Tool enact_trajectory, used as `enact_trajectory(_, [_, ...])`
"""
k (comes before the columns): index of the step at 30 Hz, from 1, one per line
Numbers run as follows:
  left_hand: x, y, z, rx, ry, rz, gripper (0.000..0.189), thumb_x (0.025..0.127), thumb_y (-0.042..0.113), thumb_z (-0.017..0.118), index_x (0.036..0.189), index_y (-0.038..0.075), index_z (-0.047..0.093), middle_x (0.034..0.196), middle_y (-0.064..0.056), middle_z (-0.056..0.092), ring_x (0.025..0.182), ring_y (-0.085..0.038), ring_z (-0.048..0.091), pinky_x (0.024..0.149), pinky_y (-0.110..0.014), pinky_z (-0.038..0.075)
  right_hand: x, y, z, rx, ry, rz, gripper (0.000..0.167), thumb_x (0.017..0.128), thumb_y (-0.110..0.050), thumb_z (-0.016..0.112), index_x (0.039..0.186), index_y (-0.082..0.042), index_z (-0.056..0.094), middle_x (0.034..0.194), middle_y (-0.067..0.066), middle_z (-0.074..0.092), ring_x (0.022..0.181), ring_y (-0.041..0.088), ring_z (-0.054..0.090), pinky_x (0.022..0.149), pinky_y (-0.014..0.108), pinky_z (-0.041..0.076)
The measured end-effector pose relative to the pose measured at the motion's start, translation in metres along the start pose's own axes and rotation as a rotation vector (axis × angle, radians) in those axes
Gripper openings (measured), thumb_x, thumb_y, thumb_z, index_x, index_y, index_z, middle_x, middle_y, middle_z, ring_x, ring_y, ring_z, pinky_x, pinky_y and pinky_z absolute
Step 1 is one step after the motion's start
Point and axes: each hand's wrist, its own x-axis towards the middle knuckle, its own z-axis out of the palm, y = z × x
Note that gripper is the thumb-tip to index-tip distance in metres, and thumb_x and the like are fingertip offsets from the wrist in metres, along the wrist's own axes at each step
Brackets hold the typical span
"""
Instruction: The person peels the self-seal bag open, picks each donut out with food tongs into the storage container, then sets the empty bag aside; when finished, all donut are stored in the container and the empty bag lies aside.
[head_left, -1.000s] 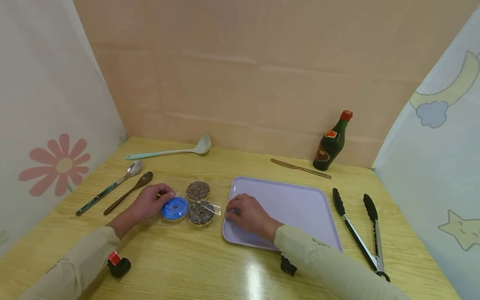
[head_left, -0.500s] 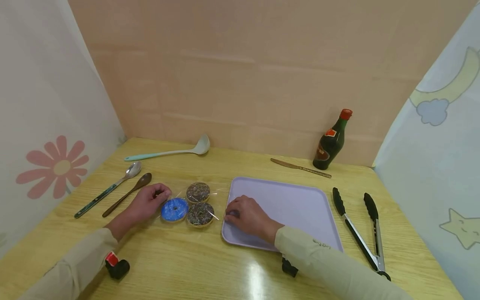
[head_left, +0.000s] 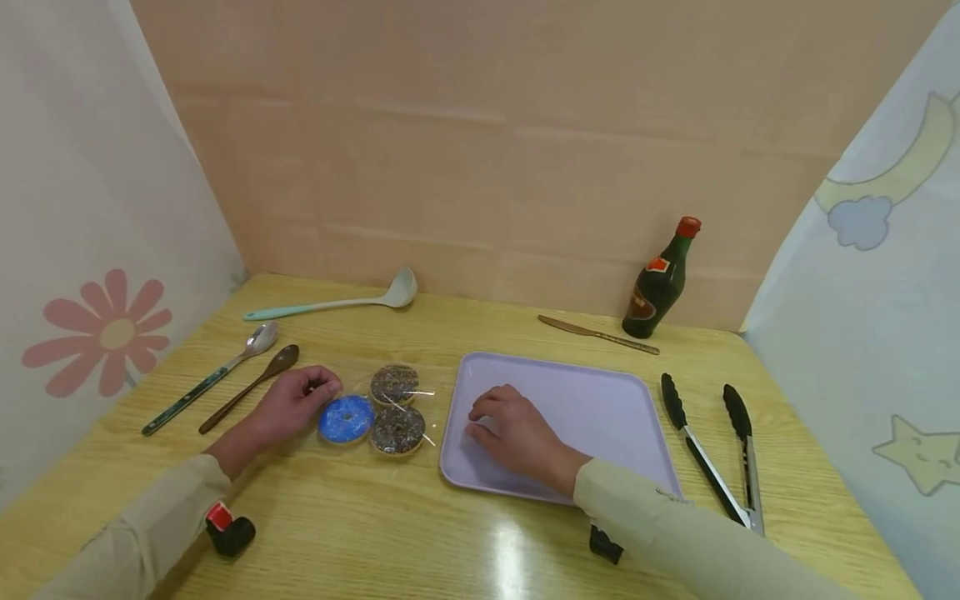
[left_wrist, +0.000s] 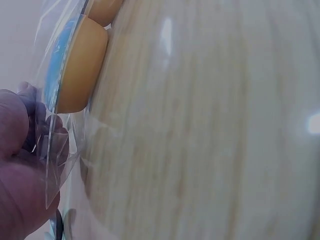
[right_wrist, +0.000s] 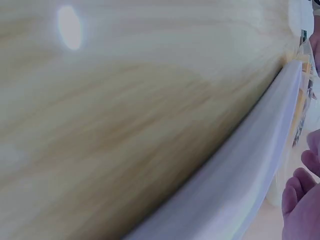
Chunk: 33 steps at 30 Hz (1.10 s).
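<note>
Clear bag [head_left: 422,392]: its left edge is pinched between the thumb and fingers of the left hand [head_left: 292,402]; in the left wrist view a corner of the film passes through that pinch. Bag lies on the wood-grain table [head_left: 360,525], left of the tray and near it. Three donuts inside: the blue donut [head_left: 339,426] just beside the left fingertips, the rear brown donut [head_left: 393,384] and the front brown donut [head_left: 398,433] to its right, close together.

Right hand [head_left: 517,429]: over the left half of the lilac tray [head_left: 592,404], fingers bent, thumb apart from them, nothing held. Contact with tray surface: cannot tell.

Further out, left side: dark wooden spoon [head_left: 282,359] near the left hand, then metal spoon [head_left: 262,337] with green patterned handle. Ladle [head_left: 401,288] behind these, pale handle pointing left. Behind the tray: bronze-coloured knife [head_left: 597,334]; dark green bottle [head_left: 654,292], upright, red cap, near the peach backdrop [head_left: 465,167]. Right of tray: tongs [head_left: 711,472], arms spread, black tips pointing away.
</note>
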Motion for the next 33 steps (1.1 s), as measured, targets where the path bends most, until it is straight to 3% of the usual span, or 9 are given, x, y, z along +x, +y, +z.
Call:
enact_trajectory(5, [0.001,0.000,-0.002,0.027,0.008,0.020,0.011,0.096,0.006,0.056,0.092,0.000,0.064,0.083,-0.003,0.061,0.072,-0.013,0.052,0.063,-0.026,0.044,-0.040,0.013,-0.029,0.011,0.096,0.020,0.007,0.083,-0.014,0.072,0.080,-0.016,0.067,0.091,-0.006,0.058,0.091,0.013,0.052,0.077,0.033,0.046])
enact_trajectory(11, [0.002,0.000,-0.003,0.046,0.014,-0.001,0.010,0.095,0.004,0.056,0.093,-0.001,0.065,0.084,-0.005,0.062,0.073,-0.012,0.052,0.064,-0.025,0.044,-0.103,0.037,-0.057,-0.049,0.233,0.011,0.023,0.074,-0.004,0.075,0.078,-0.023,0.062,0.090,-0.010,0.056,0.086,0.011,0.053,0.071,0.024,0.044])
enact_trajectory(14, [0.001,0.000,-0.003,0.036,0.013,-0.003,0.010,0.095,0.004,0.056,0.095,-0.002,0.065,0.086,-0.006,0.063,0.073,-0.012,0.052,0.063,-0.025,0.044,-0.131,0.045,-0.072,-0.095,0.265,0.070,0.032,0.071,0.000,0.077,0.078,-0.026,0.060,0.090,-0.011,0.056,0.084,0.010,0.053,0.071,0.020,0.041])
enact_trajectory(18, [0.001,-0.001,-0.002,0.032,0.012,0.007,0.011,0.095,0.004,0.056,0.095,-0.002,0.065,0.086,-0.007,0.063,0.072,-0.012,0.051,0.062,-0.026,0.043,-0.164,0.054,-0.090,-0.173,0.286,0.240,0.033,0.070,-0.001,0.078,0.078,-0.026,0.059,0.091,-0.011,0.055,0.086,0.013,0.050,0.069,0.021,0.037])
enact_trajectory(23, [0.000,-0.001,-0.004,0.045,0.017,0.023,0.011,0.096,0.005,0.056,0.093,0.000,0.065,0.084,-0.007,0.063,0.070,-0.012,0.051,0.061,-0.026,0.043,-0.195,0.066,-0.105,-0.252,0.279,0.490,0.024,0.073,-0.007,0.077,0.090,-0.010,0.061,0.098,0.008,0.050,0.095,0.031,0.043,0.070,0.040,0.035])
enact_trajectory(27, [0.000,-0.002,-0.004,0.044,0.022,0.031,0.011,0.096,0.005,0.056,0.092,0.001,0.065,0.083,-0.007,0.063,0.069,-0.012,0.051,0.060,-0.026,0.043,-0.215,0.077,-0.115,-0.278,0.242,0.660,0.043,0.079,-0.018,0.075,0.106,0.008,0.052,0.103,0.027,0.043,0.099,0.047,0.033,0.075,0.053,0.028])
enact_trajectory(33, [-0.001,0.002,-0.002,0.037,0.023,0.036,0.011,0.095,0.004,0.057,0.093,-0.001,0.066,0.083,-0.004,0.063,0.068,-0.011,0.051,0.059,-0.026,0.042,-0.233,0.089,-0.123,-0.250,0.115,0.879,0.082,0.085,-0.044,0.067,0.115,0.025,0.034,0.105,0.040,0.038,0.097,0.051,0.030,0.084,0.060,0.017])
